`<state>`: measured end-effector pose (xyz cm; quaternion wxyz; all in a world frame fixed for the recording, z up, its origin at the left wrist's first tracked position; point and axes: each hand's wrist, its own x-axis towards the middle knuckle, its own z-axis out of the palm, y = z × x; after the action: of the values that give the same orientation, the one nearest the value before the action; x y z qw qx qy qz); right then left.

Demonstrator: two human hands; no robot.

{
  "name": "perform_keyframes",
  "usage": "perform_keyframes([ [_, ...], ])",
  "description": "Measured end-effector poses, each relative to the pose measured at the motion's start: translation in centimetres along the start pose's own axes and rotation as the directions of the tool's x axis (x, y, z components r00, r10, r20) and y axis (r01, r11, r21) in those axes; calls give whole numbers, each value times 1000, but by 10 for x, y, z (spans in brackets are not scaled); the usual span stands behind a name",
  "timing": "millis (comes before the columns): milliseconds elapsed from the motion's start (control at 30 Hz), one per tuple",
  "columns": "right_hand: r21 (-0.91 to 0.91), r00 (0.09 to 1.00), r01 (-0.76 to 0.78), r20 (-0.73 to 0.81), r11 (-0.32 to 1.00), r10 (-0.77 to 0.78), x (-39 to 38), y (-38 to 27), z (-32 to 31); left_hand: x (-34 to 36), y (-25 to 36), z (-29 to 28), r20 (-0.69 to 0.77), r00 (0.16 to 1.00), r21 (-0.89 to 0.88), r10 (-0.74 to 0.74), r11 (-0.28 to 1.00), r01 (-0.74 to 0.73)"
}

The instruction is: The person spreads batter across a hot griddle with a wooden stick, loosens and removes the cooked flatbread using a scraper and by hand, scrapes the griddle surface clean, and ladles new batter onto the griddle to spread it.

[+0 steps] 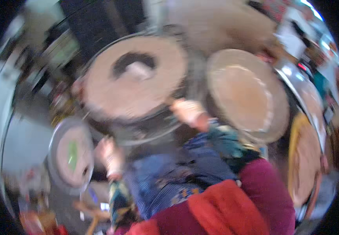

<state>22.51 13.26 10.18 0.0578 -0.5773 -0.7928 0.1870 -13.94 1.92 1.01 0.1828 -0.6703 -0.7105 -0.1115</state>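
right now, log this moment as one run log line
left hand: near grey basin | right hand: at edge of large beige disc | grips: blurred, unclear | right side: wide brown bowl

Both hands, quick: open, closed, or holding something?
Left hand: cannot tell, too blurred; beside the grey basin.
Right hand: cannot tell, blurred too; near the large tan disc.

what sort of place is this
Possibly a kitchen or food-making workspace, though blur leaves it unsure: a big round tan-topped vessel, a wide basin and a grey bowl holding something green.
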Motion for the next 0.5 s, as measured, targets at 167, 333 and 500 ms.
perform_keyframes([
  [167,95,938,-261,-209,961,276,38,48,40,-8,-19,39,107,993,-12,-57,998,59],
  [333,-56,981,-160,-121,985,153,27,24,21,-25,74,-2,120,961,-164,250,960,-229],
  [500,104,941,-288,-154,952,301,10,63,19,-23,121,-10,328,934,-64,146,989,-132],
])
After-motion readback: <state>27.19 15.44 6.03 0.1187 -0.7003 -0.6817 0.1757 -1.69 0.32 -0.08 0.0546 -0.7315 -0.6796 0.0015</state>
